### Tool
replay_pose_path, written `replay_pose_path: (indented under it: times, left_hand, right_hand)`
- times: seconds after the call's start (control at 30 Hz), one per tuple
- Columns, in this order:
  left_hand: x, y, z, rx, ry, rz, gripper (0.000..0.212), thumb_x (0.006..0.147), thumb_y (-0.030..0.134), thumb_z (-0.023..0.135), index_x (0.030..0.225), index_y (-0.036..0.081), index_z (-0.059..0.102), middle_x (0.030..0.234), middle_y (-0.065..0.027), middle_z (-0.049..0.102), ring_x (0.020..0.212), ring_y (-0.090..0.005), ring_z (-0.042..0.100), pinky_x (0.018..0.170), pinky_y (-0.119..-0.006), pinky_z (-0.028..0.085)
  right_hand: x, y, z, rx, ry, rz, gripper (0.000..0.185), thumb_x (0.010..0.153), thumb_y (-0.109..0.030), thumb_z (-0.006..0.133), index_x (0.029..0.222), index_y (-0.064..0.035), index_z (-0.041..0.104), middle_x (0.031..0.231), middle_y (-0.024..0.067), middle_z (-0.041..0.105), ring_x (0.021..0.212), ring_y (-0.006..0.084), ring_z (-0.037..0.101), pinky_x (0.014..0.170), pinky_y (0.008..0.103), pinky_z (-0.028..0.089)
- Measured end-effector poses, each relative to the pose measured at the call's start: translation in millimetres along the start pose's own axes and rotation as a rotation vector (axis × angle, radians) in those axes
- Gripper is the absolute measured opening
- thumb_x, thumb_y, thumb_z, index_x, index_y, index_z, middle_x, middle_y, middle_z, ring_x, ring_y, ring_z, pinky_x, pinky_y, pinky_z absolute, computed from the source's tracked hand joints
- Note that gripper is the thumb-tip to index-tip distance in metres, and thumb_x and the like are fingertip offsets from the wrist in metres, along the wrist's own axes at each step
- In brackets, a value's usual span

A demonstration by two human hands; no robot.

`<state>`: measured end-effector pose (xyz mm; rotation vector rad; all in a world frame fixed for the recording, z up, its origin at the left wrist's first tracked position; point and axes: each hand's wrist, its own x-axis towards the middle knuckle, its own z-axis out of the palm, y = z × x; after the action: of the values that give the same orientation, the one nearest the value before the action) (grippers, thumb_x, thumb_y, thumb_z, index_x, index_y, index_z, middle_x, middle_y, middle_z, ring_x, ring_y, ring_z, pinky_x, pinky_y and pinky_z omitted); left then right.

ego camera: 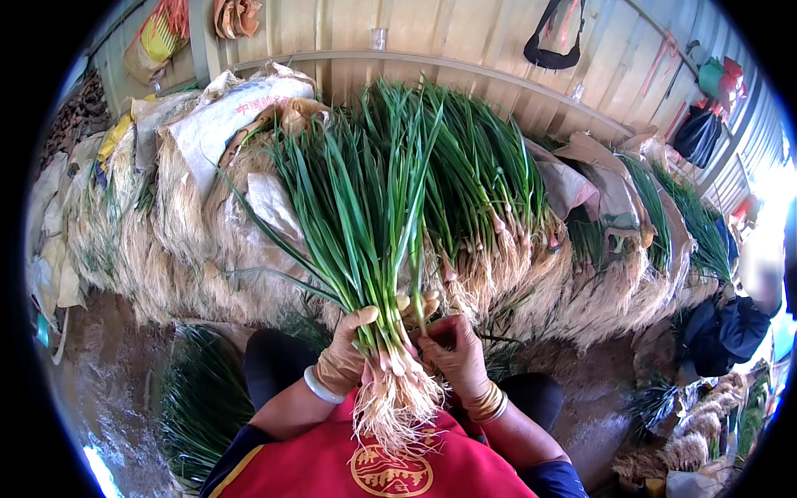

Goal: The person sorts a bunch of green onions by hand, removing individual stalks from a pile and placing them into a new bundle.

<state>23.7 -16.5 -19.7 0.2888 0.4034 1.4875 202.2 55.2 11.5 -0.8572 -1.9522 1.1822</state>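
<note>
My left hand (348, 345), in a thin glove, grips a thick bunch of leafy allium plants (373, 267) just above their pinkish bulbs. The long green leaves point away from me and the pale roots hang over my red apron (336, 460). Close to the bunch's right side, my right hand (453, 355), also gloved, pinches the lower stem of a single plant between thumb and fingers; its base is partly hidden. Beyond my hands, a pile of similar plants (485, 187) lies with leaves away and roots towards me.
Stacked root bundles (180, 249) run left, partly covered by a white woven sack (230, 118). More covered bundles (622, 261) stretch right. Loose greens (202, 398) lie on the floor at lower left. A co-worker's dark sleeve (741, 324) shows at far right. A corrugated metal wall (423, 31) stands behind.
</note>
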Motion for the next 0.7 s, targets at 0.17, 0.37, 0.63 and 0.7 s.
replay_pose_path:
  times: [0.17, 0.37, 0.63, 0.7]
  left_hand:
    - [0.3, -2.7, 17.2, 0.061, 0.052, -0.006, 0.050, 0.078, 0.033, 0.060, 0.113, -0.002, 0.056, 0.080, -0.0241, 0.063, 0.065, -0.0368, 0.065, 0.063, -0.043, 0.057]
    - [-2.6, 3.5, 25.2, 0.095, 0.054, -0.075, 0.043, 0.086, 0.030, 0.053, 0.116, -0.001, 0.052, 0.107, -0.0186, 0.059, 0.087, -0.0323, 0.063, 0.080, -0.044, 0.054]
    - [-0.9, 0.4, 24.7, -0.086, -0.013, -0.080, 0.047, 0.078, 0.027, 0.064, 0.114, 0.001, 0.049, 0.108, -0.0180, 0.057, 0.092, -0.0301, 0.060, 0.084, -0.042, 0.051]
    - [6.2, -2.1, 14.8, -0.199, -0.147, -0.219, 0.061, 0.077, 0.029, 0.065, 0.125, 0.000, 0.043, 0.115, -0.0213, 0.055, 0.093, -0.0308, 0.060, 0.083, -0.041, 0.051]
  right_hand:
    - [49.6, 15.3, 3.4, -0.333, 0.119, -0.156, 0.035, 0.081, -0.024, 0.068, 0.102, -0.0006, 0.055, 0.083, 0.0099, 0.062, 0.077, 0.0242, 0.061, 0.071, 0.0345, 0.048]
    - [61.3, 25.6, 22.6, 0.509, -0.127, 0.288, 0.022, 0.094, -0.020, 0.051, 0.101, -0.0014, 0.060, 0.070, 0.0003, 0.060, 0.050, 0.0088, 0.051, 0.048, 0.0257, 0.045]
    - [28.5, 66.6, -22.7, -0.077, -0.606, 0.050, 0.024, 0.096, -0.023, 0.045, 0.091, -0.0047, 0.059, 0.073, 0.0071, 0.063, 0.063, 0.0146, 0.061, 0.056, 0.0275, 0.050]
    - [28.2, 63.3, -39.9, -0.643, -0.582, -0.314, 0.020, 0.094, -0.022, 0.047, 0.096, -0.0075, 0.061, 0.076, 0.0066, 0.064, 0.068, 0.0170, 0.063, 0.060, 0.0292, 0.052]
